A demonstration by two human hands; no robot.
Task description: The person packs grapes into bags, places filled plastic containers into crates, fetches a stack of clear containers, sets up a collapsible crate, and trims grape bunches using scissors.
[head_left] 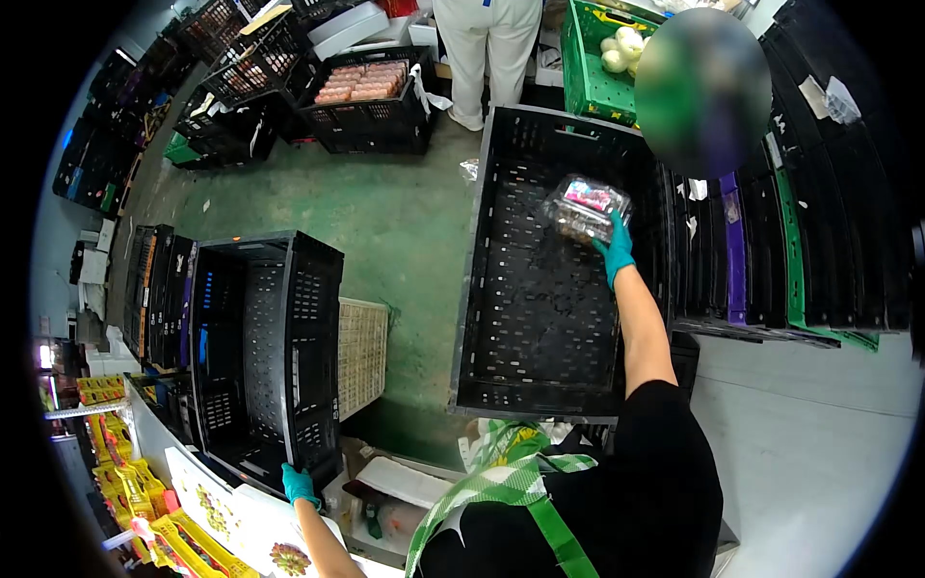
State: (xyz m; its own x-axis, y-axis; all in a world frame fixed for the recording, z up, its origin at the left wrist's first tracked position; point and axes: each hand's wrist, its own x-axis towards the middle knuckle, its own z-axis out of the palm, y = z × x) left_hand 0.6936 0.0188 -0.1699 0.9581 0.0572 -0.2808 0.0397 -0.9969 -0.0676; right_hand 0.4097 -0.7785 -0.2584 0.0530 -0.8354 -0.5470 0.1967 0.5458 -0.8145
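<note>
My right hand [617,249], in a teal glove, grips a clear plastic clamshell pack [590,204] with a pink label. The pack is inside a large black crate [467,289], near its far right part; a second clear pack may lie under it, but I cannot make it out. My left hand [300,485], also in a teal glove, has its fingers closed on the lower edge of another black crate [287,347], which stands on its side at the left.
A black crate [361,123] of pink packs stands on the floor, near a person in white trousers [489,48]. A green crate [583,82] holds round white vegetables. Stacked crates [819,222] line the right. A cream crate [362,356] is beside the left crate.
</note>
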